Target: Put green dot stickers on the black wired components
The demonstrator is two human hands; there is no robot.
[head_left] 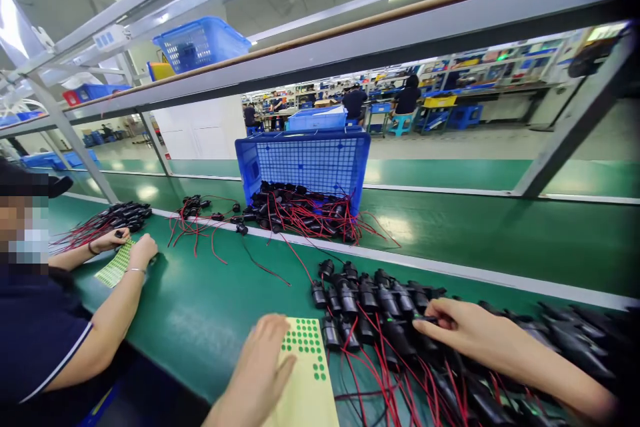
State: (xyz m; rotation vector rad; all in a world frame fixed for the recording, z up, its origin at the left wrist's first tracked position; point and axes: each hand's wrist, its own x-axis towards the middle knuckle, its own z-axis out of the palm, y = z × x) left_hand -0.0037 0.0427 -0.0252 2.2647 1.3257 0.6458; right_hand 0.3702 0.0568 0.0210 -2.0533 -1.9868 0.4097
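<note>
My left hand [263, 363] grips the left side of a pale yellow sheet of round green stickers [303, 387], with the thumb lying across it. Part of the sheet's upper area is bare of dots. Over the rows of black cylindrical motor-like parts [367, 293], my right hand [457, 327] has thumb and index finger pinched together. A small green dot sticker [417, 316] shows at those fingertips, against one black part. Red and black wires [385, 380] trail from the parts toward me.
A blue crate [303, 163] lies tipped, black wired parts spilling from it onto the green table [200, 307]. At left a co-worker [45, 340] holds another sticker sheet [117, 263] beside a heap of parts [125, 215]. A metal shelf rail [330, 57] crosses above.
</note>
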